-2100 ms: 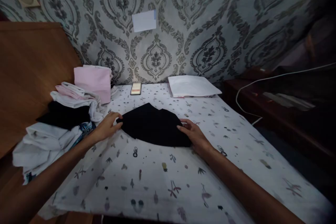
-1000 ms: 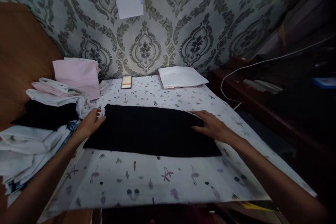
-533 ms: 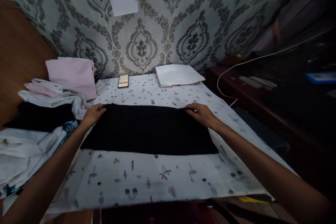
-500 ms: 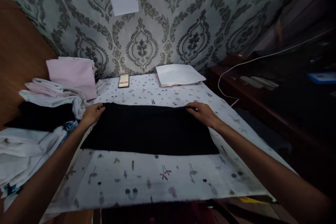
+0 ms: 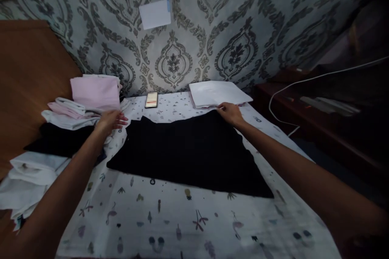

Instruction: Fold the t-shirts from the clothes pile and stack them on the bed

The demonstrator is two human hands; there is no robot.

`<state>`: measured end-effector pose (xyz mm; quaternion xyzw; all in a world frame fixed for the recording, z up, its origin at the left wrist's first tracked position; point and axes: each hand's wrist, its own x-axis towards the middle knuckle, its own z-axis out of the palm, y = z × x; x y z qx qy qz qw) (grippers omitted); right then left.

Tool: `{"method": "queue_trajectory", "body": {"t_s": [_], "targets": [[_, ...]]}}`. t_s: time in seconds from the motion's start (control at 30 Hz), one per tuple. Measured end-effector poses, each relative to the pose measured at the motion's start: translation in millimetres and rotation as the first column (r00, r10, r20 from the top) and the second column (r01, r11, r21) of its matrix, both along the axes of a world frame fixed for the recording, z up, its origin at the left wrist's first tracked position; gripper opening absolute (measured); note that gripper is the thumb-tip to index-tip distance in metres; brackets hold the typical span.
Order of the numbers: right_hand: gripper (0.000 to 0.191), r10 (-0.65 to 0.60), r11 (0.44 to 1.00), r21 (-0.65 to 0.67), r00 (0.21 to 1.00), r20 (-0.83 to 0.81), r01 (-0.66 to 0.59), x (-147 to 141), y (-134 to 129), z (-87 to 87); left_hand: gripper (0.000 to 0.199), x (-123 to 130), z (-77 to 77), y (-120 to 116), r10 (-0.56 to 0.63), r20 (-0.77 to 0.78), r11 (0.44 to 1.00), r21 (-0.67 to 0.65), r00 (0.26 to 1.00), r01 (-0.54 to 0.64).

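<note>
A black piece of folded clothing [image 5: 188, 149] lies spread on the patterned white sheet [image 5: 170, 214]; its exact kind does not show. My right hand [image 5: 231, 114] pinches its far right corner, which is drawn up toward the wall. Just off the far left corner is my left hand [image 5: 112, 123], its fingers apart and holding nothing. That corner of the cloth is crumpled into a small peak. Beyond my left hand sits a pink folded cloth [image 5: 96, 92] on the clothes pile.
Folded white cloths [image 5: 39, 166] and a black garment [image 5: 57, 139] are stacked at left by a wooden panel [image 5: 33, 73]. A phone [image 5: 151, 99] and a white flat packet [image 5: 219, 93] lie near the wall. A white cable [image 5: 273, 101] crosses the dark red furniture [image 5: 316, 129] at right.
My left hand has let go of the black cloth's left corner and opened. My right hand has pulled its corner farther toward the wall, so the cloth now lies skewed. The view has shifted slightly.
</note>
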<state>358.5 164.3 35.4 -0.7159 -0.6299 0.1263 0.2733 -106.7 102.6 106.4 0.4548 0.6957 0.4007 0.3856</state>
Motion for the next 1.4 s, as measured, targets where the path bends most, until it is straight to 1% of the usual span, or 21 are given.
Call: {"method": "queue_trajectory", "body": {"t_s": [0.1, 0.17, 0.23, 0.33, 0.4, 0.5, 0.63, 0.7, 0.77, 0.8, 0.87, 0.93, 0.97, 1.0, 1.03, 1.07, 1.13, 1.2, 1.23, 1.3, 1.4], "targets": [[0.040, 0.006, 1.000, 0.020, 0.997, 0.075, -0.007, -3.7, -11.3, -14.3, 0.030, 4.2, -23.8, -19.0, -0.129, -0.142, 0.991, -0.049, 0.981, 0.123], [0.042, 0.035, 0.991, 0.125, 0.988, 0.149, -0.054, -5.6, -31.7, -18.4, 0.033, 6.8, -40.0, -28.5, -0.252, -0.337, 0.967, -0.049, 0.907, 0.251], [0.038, 0.143, 0.965, 0.189, 0.970, 0.198, -0.181, -9.3, -59.3, -16.9, 0.033, 9.3, -53.3, -30.9, -0.298, -0.524, 0.944, -0.037, 0.798, 0.328], [0.030, 0.432, 0.888, 0.089, 0.885, 0.176, -0.451, -18.9, -106.3, -7.7, 0.028, 14.5, -64.4, -23.0, -0.253, -0.630, 0.955, -0.040, 0.734, 0.295], [0.031, 0.543, 0.839, -0.042, 0.832, 0.115, -0.542, -24.9, -135.3, -0.6, 0.021, 19.1, -64.6, -16.7, -0.246, -0.627, 0.960, -0.055, 0.739, 0.273], [0.029, 0.579, 0.810, -0.152, 0.814, 0.051, -0.566, -25.8, -167.0, 7.9, 0.019, 23.4, -53.4, -20.5, -0.253, -0.535, 0.950, 0.021, 0.806, 0.313], [0.012, 0.579, 0.799, -0.210, 0.815, 0.016, -0.564, -12.3, -188.7, 15.1, 0.030, 12.7, -21.0, -61.8, -0.348, -0.179, 0.917, 0.141, 0.920, 0.374], [0.010, 0.581, 0.786, -0.263, 0.814, 0.005, -0.560, -5.9, -197.1, 19.8, 0.032, 1.6, -3.1, -92.4, -0.402, -0.026, 0.908, 0.116, 0.915, 0.402], [0.010, 0.605, 0.747, -0.327, 0.796, -0.027, -0.579, -2.8, -207.4, 27.5, 0.034, -8.5, 11.7, -122.2, -0.487, 0.026, 0.873, 0.033, 0.873, 0.487], [0.009, 0.621, 0.714, -0.365, 0.781, -0.066, -0.598, -2.6, -213.1, 32.5, 0.035, -12.0, 17.2, -135.0, -0.552, 0.033, 0.833, -0.033, 0.833, 0.553], [0.006, 0.633, 0.616, -0.458, 0.749, -0.197, -0.641, -3.7, -223.0, 42.9, 0.034, -14.7, 23.2, -152.7, -0.684, 0.080, 0.703, -0.193, 0.725, 0.684], [0.007, 0.613, 0.458, -0.547, 0.695, -0.377, -0.701, -5.2, -224.8, 49.9, 0.035, -13.0, 21.7, -156.4, -0.756, 0.190, 0.559, -0.308, 0.626, 0.770], [0.012, 0.595, 0.396, -0.561, 0.669, -0.446, -0.727, -5.4, -220.5, 50.7, 0.037, -11.5, 18.1, -152.4, -0.764, 0.230, 0.524, -0.325, 0.603, 0.788], [0.019, 0.585, 0.372, -0.551, 0.649, -0.486, -0.747, -5.1, -211.9, 49.4, 0.038, -10.3, 12.7, -144.6, -0.759, 0.238, 0.527, -0.321, 0.606, 0.787], [0.026, 0.591, 0.397, -0.517, 0.642, -0.488, -0.759, -3.9, -199.0, 46.1, 0.039, -9.6, 5.8, -133.4, -0.743, 0.205, 0.572, -0.300, 0.637, 0.764], [0.032, 0.608, 0.475, -0.461, 0.659, -0.443, -0.749, -1.9, -182.4, 40.9, 0.039, -9.7, -2.4, -119.6, -0.720, 0.129, 0.637, -0.266, 0.681, 0.724], [0.035, 0.622, 0.686, -0.295, 0.746, -0.238, -0.665, 4.6, -141.8, 27.1, 0.033, -12.1, -20.8, -87.2, -0.644, -0.124, 0.764, -0.165, 0.755, 0.624], [0.037, 0.534, 0.837, -0.165, 0.845, 0.035, -0.522, 13.1, -99.0, 12.1, 0.024, -16.2, -39.0, -54.6, -0.530, -0.432, 0.822, -0.050, 0.730, 0.567], [0.042, 0.463, 0.884, -0.140, 0.876, 0.137, -0.446, 17.2, -79.5, 5.1, 0.024, -18.4, -47.1, -40.0, -0.463, -0.563, 0.829, -0.002, 0.684, 0.559], [0.053, 0.334, 0.942, -0.109, 0.898, 0.286, -0.316, 23.8, -47.4, -6.8, 0.044, -21.8, -60.2, -15.7, -0.367, -0.732, 0.818, 0.041, 0.574, 0.574], [0.059, 0.278, 0.960, -0.141, 0.879, 0.387, -0.242, 29.2, -16.2, -18.9, 0.066, -23.5, -72.6, 10.5, -0.349, -0.798, 0.806, 0.011, 0.491, 0.592]]}}
